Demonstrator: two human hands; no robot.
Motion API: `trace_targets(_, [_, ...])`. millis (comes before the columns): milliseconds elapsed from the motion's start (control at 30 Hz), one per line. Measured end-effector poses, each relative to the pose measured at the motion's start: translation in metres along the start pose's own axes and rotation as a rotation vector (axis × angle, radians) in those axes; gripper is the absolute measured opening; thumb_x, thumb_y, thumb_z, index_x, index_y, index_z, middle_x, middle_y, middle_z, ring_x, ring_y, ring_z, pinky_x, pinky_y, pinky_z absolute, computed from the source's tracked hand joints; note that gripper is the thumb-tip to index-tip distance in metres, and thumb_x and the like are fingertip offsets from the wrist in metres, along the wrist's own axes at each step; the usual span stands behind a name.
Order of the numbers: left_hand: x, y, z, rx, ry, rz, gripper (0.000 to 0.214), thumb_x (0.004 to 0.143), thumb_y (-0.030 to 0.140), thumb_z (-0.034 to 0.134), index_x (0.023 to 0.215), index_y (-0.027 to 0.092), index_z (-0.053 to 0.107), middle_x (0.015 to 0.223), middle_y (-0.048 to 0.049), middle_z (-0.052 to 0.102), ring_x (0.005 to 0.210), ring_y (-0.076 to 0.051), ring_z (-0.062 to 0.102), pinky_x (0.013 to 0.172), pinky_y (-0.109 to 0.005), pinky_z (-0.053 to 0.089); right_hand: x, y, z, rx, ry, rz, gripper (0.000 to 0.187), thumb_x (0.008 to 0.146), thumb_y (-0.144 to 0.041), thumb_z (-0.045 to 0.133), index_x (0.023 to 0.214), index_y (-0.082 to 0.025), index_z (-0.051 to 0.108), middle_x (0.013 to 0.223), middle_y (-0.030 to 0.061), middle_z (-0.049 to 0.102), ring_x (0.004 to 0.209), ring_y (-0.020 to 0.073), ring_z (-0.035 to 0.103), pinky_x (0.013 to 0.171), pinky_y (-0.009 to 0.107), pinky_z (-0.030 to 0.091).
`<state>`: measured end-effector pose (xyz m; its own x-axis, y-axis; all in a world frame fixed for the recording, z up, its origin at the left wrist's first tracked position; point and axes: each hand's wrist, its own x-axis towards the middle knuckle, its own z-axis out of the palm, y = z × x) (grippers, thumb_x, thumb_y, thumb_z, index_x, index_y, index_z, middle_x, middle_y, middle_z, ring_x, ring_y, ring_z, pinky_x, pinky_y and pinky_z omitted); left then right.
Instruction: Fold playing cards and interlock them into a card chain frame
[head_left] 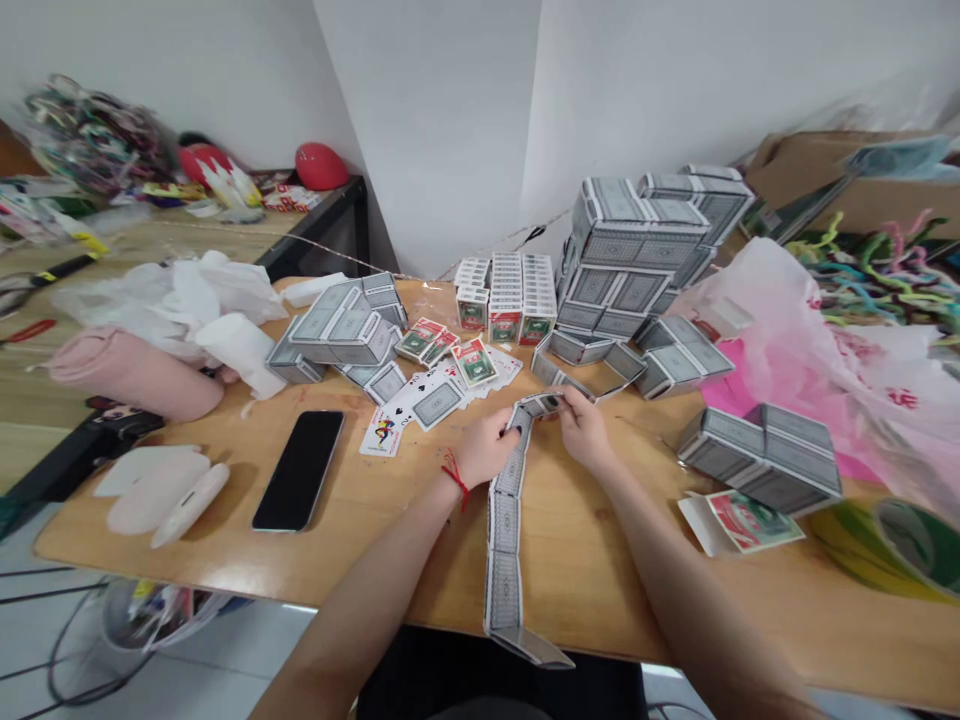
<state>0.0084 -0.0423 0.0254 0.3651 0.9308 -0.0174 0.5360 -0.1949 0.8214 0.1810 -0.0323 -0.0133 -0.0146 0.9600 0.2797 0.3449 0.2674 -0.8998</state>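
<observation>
The wooden surface (pixel 585 590) is spreading wide here, and the tall card stack (pixel 637 250) is standing beyond and right of the phone (pixel 298 470)! Right of the phone too, the folded-card strip (pixel 504 530) is bending, its near end overhanging. The left hand (pixel 484 447) is gripping near the bend, the right hand (pixel 585 430) is pinching the far end, fingers closed. Light, even pressure is probably protecting those creases best.

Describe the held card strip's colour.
The card strip is grey with white edges, clearest in head view.
</observation>
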Motion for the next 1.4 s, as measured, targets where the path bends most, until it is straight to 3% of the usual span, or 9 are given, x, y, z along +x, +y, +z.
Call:
trace_targets(400, [0.0, -0.002, 0.004, 0.0, -0.02, 0.027, 0.023, 0.074, 0.016, 0.042, 0.088, 0.016, 0.06, 0.07, 0.0005, 0.061, 0.065, -0.012, 0.052, 0.062, -0.021, 0.04, 0.0, -0.005, -0.008, -0.245, -0.038, -0.119, 0.022, 0.083, -0.021, 0.035, 0.087, -0.019, 0.057, 0.064, 0.0009, 0.058, 0.06, 0.0146, 0.054, 0.06, 0.026, 0.045])
trace_targets(600, [0.001, -0.005, 0.003, 0.002, 0.011, 0.012, 0.022, 0.073, 0.015, 0.043, 0.086, 0.017, 0.06, 0.07, 0.0006, 0.062, 0.064, -0.012, 0.053, 0.062, -0.021, 0.041, -0.005, -0.008, 0.0, -0.379, -0.055, -0.182, 0.02, 0.084, -0.024, 0.039, 0.092, -0.021, 0.057, 0.086, 0.0043, 0.065, 0.074, 0.0166, 0.06, 0.067, 0.027, 0.047])
trace_targets(733, [0.002, -0.006, 0.002, 0.021, 0.027, 0.009, 0.02, 0.074, 0.015, 0.044, 0.086, 0.017, 0.059, 0.071, -0.0006, 0.062, 0.064, -0.012, 0.053, 0.06, -0.022, 0.04, -0.009, -0.011, 0.007, -0.471, -0.041, -0.189, 0.018, 0.083, -0.025, 0.041, 0.093, -0.022, 0.056, 0.088, 0.0052, 0.064, 0.076, 0.0179, 0.06, 0.068, 0.029, 0.047])
trace_targets(1067, [0.002, -0.007, 0.002, 0.181, -0.016, 0.027, 0.014, 0.077, 0.017, 0.04, 0.078, 0.017, 0.055, 0.066, -0.0011, 0.058, 0.061, -0.013, 0.052, 0.054, -0.022, 0.034, -0.008, -0.018, 0.007, -0.401, -0.06, -0.134, 0.013, 0.082, -0.019, 0.039, 0.085, -0.021, 0.052, 0.081, 0.0041, 0.062, 0.075, 0.0173, 0.057, 0.068, 0.028, 0.045])
trace_targets(1300, [0.002, -0.01, 0.003, 0.148, -0.005, -0.005, 0.018, 0.076, 0.016, 0.04, 0.085, 0.017, 0.056, 0.074, -0.0032, 0.061, 0.069, -0.015, 0.055, 0.06, -0.024, 0.039, -0.01, -0.019, 0.013, -0.393, -0.105, -0.079, 0.014, 0.081, -0.016, 0.038, 0.087, -0.02, 0.05, 0.08, 0.0058, 0.061, 0.074, 0.0184, 0.057, 0.067, 0.03, 0.045])
trace_targets(1400, [0.004, -0.012, 0.005, 0.081, 0.043, -0.031, 0.026, 0.075, 0.016, 0.041, 0.098, 0.018, 0.054, 0.08, -0.0032, 0.062, 0.071, -0.015, 0.056, 0.063, -0.025, 0.041, -0.01, -0.017, 0.017, -0.349, -0.106, -0.1, 0.018, 0.081, -0.014, 0.036, 0.093, -0.019, 0.049, 0.086, 0.0073, 0.062, 0.08, 0.0185, 0.057, 0.073, 0.032, 0.044])
